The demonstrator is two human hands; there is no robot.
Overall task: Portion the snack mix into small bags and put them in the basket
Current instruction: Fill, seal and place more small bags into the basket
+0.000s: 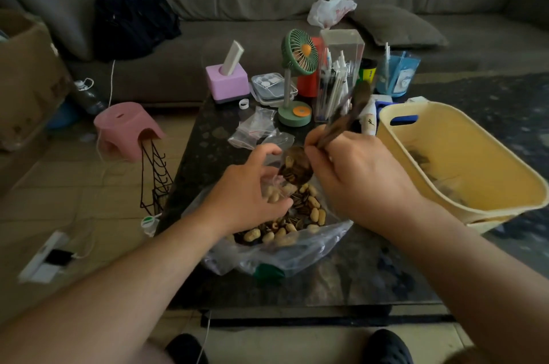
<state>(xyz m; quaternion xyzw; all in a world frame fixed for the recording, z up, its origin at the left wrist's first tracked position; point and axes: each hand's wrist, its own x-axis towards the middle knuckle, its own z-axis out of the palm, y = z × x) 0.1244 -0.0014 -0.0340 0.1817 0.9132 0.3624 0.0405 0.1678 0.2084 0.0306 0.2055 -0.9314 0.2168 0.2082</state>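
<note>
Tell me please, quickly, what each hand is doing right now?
Left hand: fingers curled, holding a small clear bag open.
Right hand: gripping a wooden spoon loaded with snack mix.

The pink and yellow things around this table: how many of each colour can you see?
Pink: 2, the pink plastic stool on the floor and the pink tissue box on the table.
Yellow: 1, the yellow plastic basket at the right.
Total: 3.
</note>
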